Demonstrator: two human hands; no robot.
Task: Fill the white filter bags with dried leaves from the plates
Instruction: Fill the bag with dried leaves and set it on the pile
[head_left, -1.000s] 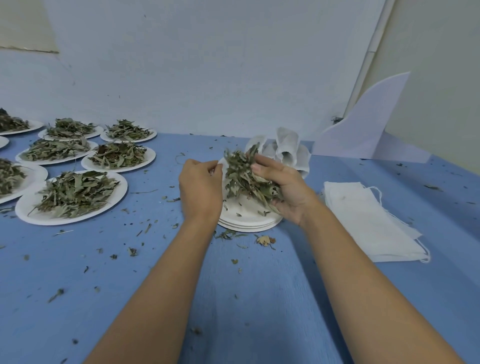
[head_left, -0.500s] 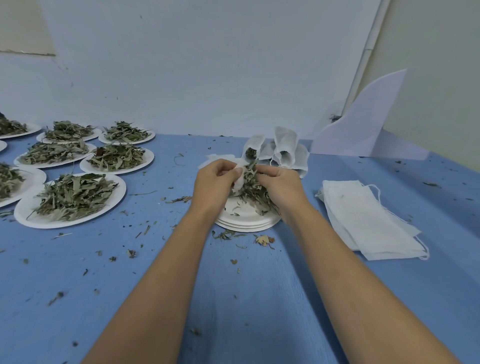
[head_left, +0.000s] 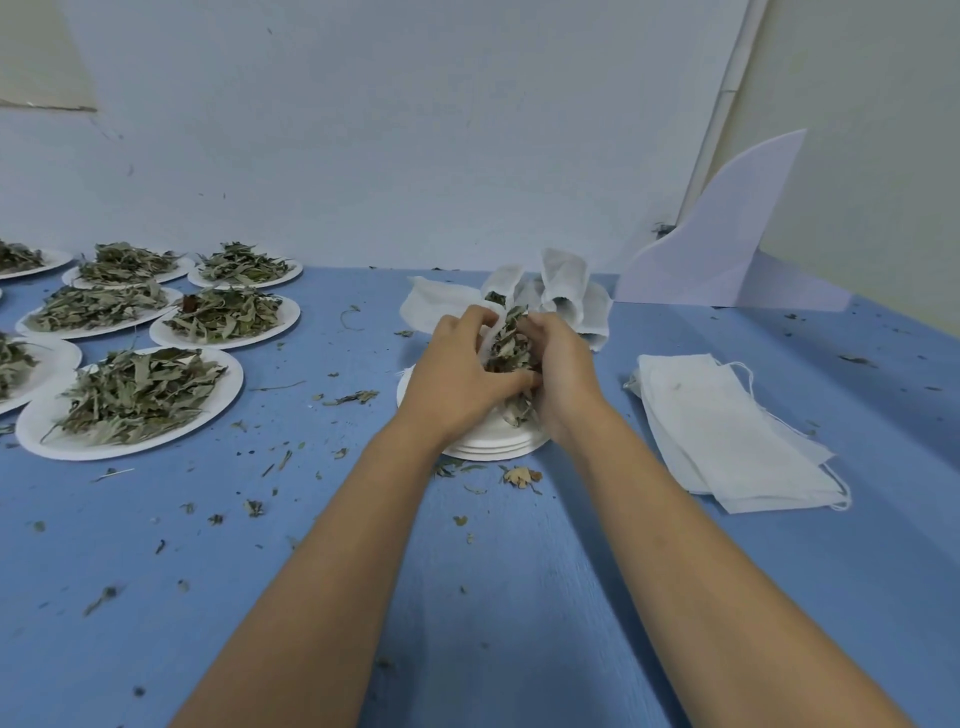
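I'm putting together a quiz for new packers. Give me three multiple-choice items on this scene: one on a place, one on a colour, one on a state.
1. Where on the table does the pile of flat filter bags lie?
A. on its right side
B. at its far left
C. at the near edge, in the middle

2. What colour is the table?
A. green
B. blue
C. brown

3. What is the right hand doing?
A. lying flat and open
B. gripping dried leaves
C. hanging empty at the side

Key:
1 A: the pile lies to the right of the right hand.
2 B: the bare surface between the arms is blue.
3 B: its fingers curl round the leaves, while the left hand holds a filter bag against them.
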